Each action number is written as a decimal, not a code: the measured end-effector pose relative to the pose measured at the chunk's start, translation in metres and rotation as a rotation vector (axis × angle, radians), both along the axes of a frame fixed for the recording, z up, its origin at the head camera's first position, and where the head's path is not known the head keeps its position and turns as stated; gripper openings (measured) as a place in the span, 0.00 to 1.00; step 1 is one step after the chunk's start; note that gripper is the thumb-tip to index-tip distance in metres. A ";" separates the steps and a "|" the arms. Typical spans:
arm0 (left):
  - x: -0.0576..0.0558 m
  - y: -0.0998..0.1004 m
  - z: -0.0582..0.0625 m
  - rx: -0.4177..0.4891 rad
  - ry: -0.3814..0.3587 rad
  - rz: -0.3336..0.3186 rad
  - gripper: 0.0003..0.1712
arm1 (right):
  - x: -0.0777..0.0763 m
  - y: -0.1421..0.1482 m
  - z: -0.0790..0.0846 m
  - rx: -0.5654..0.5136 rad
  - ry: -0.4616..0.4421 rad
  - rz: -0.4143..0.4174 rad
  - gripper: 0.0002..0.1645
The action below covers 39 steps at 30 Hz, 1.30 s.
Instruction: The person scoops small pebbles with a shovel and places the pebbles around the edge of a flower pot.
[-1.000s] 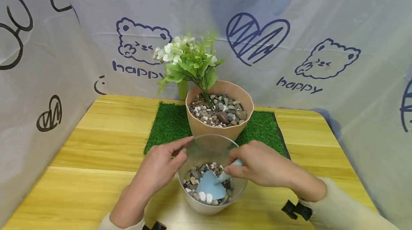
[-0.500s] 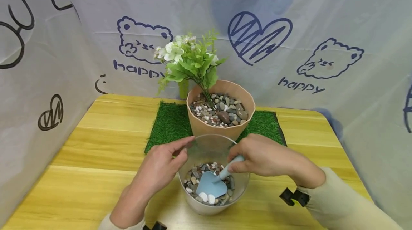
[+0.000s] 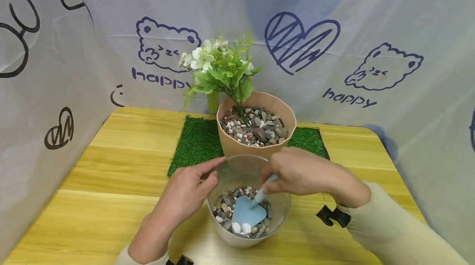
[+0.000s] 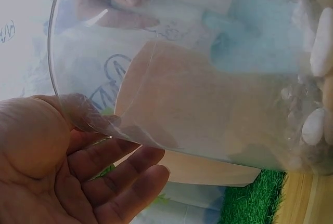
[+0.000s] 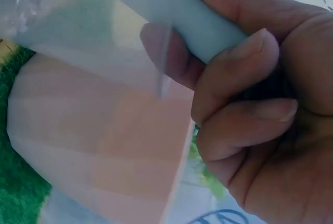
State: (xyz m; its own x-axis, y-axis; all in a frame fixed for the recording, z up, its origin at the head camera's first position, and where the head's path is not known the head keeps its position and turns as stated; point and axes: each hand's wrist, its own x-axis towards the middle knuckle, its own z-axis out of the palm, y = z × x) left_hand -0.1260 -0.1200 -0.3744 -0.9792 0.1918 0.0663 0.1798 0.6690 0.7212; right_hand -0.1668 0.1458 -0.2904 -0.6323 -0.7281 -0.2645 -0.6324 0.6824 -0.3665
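A small light-blue trowel [image 3: 249, 211] lies tilted inside a clear plastic pot [image 3: 281, 219]. Its blade touches the pebbles [image 3: 226, 211] at the bottom, with two white stones at its front edge. My right hand [image 3: 297, 172] grips the trowel's handle above the pot, fingers curled round it in the right wrist view. On the left side of the pot, my left hand [image 3: 187, 193] holds the rim between thumb and fingers. Through the clear wall, the left wrist view shows the thumb and the blue blade. The blade's tip is partly hidden by stones.
Directly behind the clear pot stands a peach flowerpot [image 3: 256, 149] with pebbles and an artificial white-flowered plant [image 3: 222, 69]. It rests on a green turf mat [image 3: 193, 141]. The wooden table [image 3: 111, 207] is enclosed by printed cloth [image 3: 230, 5] at the back and sides.
My right hand has risen slightly, and the trowel's handle stands steeper. The blade has shifted a little to the right among the pebbles. My left hand keeps its place on the rim.
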 end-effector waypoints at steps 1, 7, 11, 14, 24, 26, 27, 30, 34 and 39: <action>0.000 0.000 0.000 0.001 0.002 0.001 0.27 | -0.001 -0.001 0.001 -0.002 -0.009 -0.001 0.04; 0.000 0.000 0.000 -0.001 0.002 0.000 0.27 | -0.006 0.000 -0.002 -0.030 -0.195 -0.101 0.09; 0.000 0.000 0.000 -0.003 0.006 0.003 0.27 | 0.002 0.000 -0.007 -0.072 -0.206 -0.162 0.09; 0.000 0.001 0.000 -0.004 0.013 0.001 0.27 | 0.010 0.001 -0.008 -0.093 -0.168 -0.186 0.09; 0.000 0.001 0.000 0.016 0.001 0.001 0.27 | 0.009 0.014 -0.013 -0.240 -0.350 -0.275 0.11; 0.000 0.001 0.000 0.012 0.000 -0.001 0.27 | 0.009 0.017 -0.014 -0.269 -0.353 -0.293 0.10; 0.000 0.001 0.000 0.009 -0.002 -0.002 0.27 | 0.009 0.018 -0.015 -0.286 -0.353 -0.302 0.10; 0.001 0.001 0.001 0.008 -0.007 -0.001 0.28 | 0.010 0.023 -0.016 -0.334 -0.350 -0.334 0.10; 0.001 0.001 0.001 0.001 -0.010 0.005 0.28 | 0.011 0.028 -0.018 -0.391 -0.347 -0.368 0.12; 0.000 0.001 0.001 -0.007 -0.003 0.013 0.28 | 0.014 0.033 -0.018 -0.434 -0.334 -0.421 0.13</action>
State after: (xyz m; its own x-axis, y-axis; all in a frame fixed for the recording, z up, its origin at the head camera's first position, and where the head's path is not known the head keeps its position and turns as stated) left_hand -0.1259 -0.1190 -0.3738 -0.9817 0.1797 0.0624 0.1694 0.6762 0.7170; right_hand -0.1532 0.1786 -0.3082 -0.8196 -0.5226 -0.2349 -0.1511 0.5927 -0.7911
